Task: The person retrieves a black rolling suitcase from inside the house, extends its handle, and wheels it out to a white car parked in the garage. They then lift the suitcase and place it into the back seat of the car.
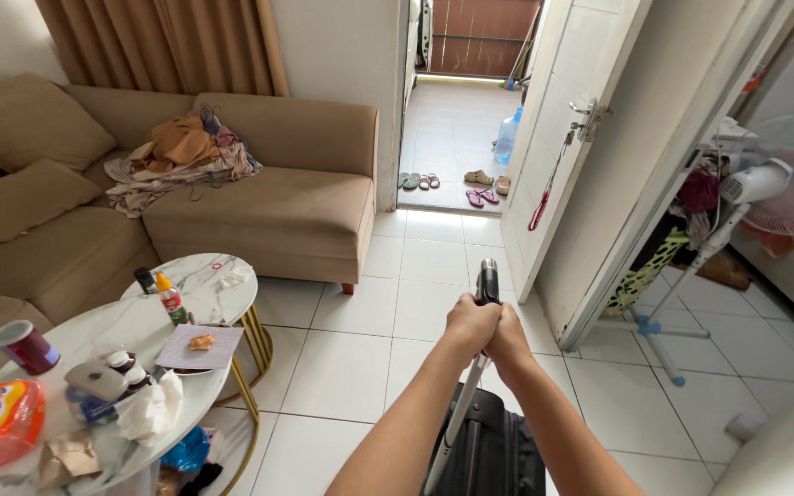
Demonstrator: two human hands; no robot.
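Both my hands grip the extended pull handle (486,280) of a black suitcase (489,450) that stands on the white tiled floor right below me. My left hand (469,323) and my right hand (509,336) are closed side by side around the handle's bar, just under its dark top grip. The handle leans away from me toward the open doorway (457,129). Only the suitcase's top part shows between my forearms.
A tan corner sofa (268,193) with a pile of clothes (181,156) fills the left. Two round marble tables (140,321) hold bottles, a cup and packets. A white door (567,129) stands open, sandals and a water jug beyond. A standing fan (765,188) is at right.
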